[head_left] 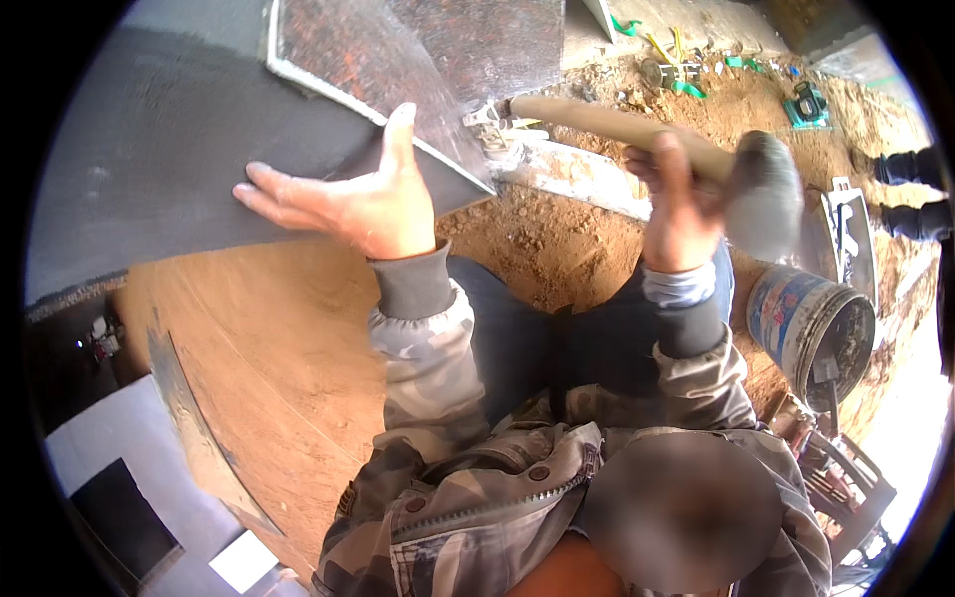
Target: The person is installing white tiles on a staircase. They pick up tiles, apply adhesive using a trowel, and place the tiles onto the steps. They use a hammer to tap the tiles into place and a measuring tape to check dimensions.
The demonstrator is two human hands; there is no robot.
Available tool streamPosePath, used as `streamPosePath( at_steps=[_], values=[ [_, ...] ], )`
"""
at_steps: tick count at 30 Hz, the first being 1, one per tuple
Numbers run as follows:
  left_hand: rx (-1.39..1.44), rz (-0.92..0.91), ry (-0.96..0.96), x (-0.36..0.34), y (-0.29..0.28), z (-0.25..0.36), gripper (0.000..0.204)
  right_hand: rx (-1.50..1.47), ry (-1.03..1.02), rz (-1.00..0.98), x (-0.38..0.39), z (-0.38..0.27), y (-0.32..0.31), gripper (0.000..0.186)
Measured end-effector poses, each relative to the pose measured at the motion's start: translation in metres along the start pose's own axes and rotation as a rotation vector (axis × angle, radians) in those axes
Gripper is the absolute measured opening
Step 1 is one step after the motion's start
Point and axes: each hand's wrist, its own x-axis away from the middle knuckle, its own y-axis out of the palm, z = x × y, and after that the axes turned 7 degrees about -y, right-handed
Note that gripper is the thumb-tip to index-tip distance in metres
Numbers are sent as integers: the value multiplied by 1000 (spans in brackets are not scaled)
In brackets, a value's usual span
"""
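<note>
My right hand (684, 224) is closed around the wooden handle of a mallet (597, 121). Its dark, rounded head, blurred by motion, is beside the hand on the right, and the handle's end points left. My left hand (383, 209) holds nothing, its thumb raised and fingers spread to the left. It is over or just in front of a dark grey surface (179, 159); I cannot tell whether it touches. Beyond that hand stands a polished, dark reddish stone slab (368, 60) with a pale edge.
A paint-spattered bucket (786, 313) with a tool in it tilts at the right. Sandy soil (557, 249) lies around my knees. Farther back are a green-and-black device (808, 104) and green and yellow scraps (686, 88). Another person's legs (910, 169) show at the right edge.
</note>
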Motion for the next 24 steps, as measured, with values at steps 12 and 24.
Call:
streamPosePath(
  at_steps=[12,24],
  values=[
    [-180,-66,52,-1,1,-14,136,-134,559,124,8,188,-30,26],
    [-187,-74,-5,5,9,1,130,-249,890,510,-7,300,-15,29]
  ],
)
